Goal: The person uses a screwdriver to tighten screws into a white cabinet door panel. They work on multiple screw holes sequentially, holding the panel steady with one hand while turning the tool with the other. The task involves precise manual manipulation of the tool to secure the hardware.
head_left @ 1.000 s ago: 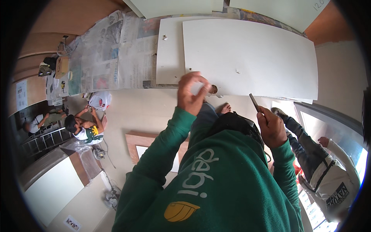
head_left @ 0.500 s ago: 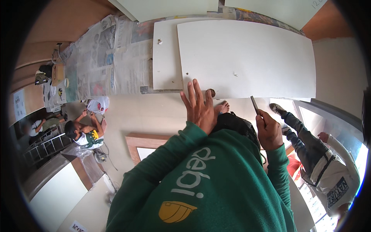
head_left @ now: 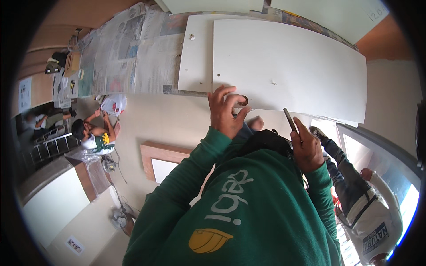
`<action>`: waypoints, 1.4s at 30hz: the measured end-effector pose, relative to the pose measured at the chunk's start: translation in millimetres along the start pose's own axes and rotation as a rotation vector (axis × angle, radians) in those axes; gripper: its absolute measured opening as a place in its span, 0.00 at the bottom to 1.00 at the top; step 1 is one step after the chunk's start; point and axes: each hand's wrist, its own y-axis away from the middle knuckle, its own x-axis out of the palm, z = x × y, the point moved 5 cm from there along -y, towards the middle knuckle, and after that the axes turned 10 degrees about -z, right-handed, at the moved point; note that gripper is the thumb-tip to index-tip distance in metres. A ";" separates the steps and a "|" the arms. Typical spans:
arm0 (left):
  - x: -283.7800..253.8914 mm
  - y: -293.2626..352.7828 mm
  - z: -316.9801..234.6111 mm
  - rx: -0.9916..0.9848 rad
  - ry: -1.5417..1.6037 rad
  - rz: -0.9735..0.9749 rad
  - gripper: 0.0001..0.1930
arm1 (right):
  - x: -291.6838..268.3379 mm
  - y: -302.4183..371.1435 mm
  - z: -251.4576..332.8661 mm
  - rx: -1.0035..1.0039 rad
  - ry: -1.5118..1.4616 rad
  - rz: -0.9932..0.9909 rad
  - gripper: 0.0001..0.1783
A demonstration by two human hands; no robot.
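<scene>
A white flat panel (head_left: 293,66) lies on top of another white panel (head_left: 195,53). My left hand (head_left: 225,113) is at the upper panel's near edge, its fingers bent and apart, and nothing shows in its grip. Its index fingertip touches a round brown-edged hole (head_left: 243,101) near that edge, while the thumb hangs just off the edge. Closed around a thin grey flat metal tool (head_left: 289,119), my right hand (head_left: 307,146) is below the panel's edge. The tool's tip points up toward the edge; the handle end is hidden in the hand.
Newspaper (head_left: 155,57) covers the work surface left of the panels. A framed wooden piece (head_left: 164,150) lies on the floor. One person (head_left: 100,137) sits at the left beside a white bag (head_left: 114,104); another person (head_left: 372,208) stands close at the right. A fan (head_left: 120,217) is lower left.
My left hand has gone from spread fingers to bent ones, the index finger now at the hole. My right hand still holds the tool, its tip slightly nearer the panel edge. The view has shifted.
</scene>
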 end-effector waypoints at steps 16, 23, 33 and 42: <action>-0.1 -20.3 14.3 0.278 -0.124 0.267 0.06 | 22.8 -30.2 32.0 -0.246 0.118 0.100 0.21; 4.8 -39.1 6.5 0.260 -0.170 0.395 0.09 | 27.2 -32.6 37.7 -0.182 0.088 0.098 0.22; -49.9 -82.2 59.6 -0.199 0.125 -0.210 0.09 | 36.9 -31.2 68.3 -0.083 0.096 0.145 0.27; -8.7 -10.8 38.3 0.099 -0.124 0.183 0.59 | 73.3 -39.8 90.2 -0.063 0.183 0.339 0.25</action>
